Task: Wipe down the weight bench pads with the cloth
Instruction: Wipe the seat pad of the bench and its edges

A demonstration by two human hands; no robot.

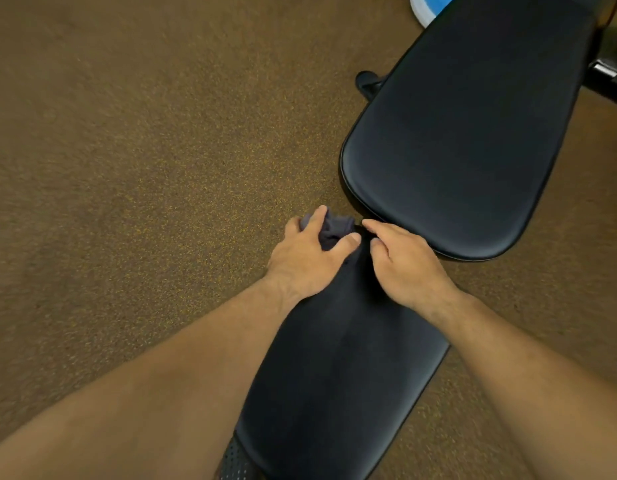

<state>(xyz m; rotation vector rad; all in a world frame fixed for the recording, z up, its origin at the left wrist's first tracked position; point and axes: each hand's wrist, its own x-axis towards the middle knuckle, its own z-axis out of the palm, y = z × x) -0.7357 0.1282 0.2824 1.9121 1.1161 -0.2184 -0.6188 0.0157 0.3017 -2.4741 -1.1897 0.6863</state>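
The black weight bench has two pads: a narrow seat pad (338, 368) near me and a long back pad (463, 133) running up to the right. A bunched grey cloth (334, 227) lies at the far tip of the seat pad. My left hand (307, 258) grips it, fingers and thumb curled round the bundle. My right hand (407, 265) rests on the seat pad's far right edge, at the gap between the pads, with its fingers bent; whether it touches the cloth is hidden.
Brown speckled rubber floor (144, 150) surrounds the bench. A black bench foot (367, 83) sticks out left of the back pad. A blue and white object (428, 5) lies at the top. Black frame parts (608, 77) stand at the right edge.
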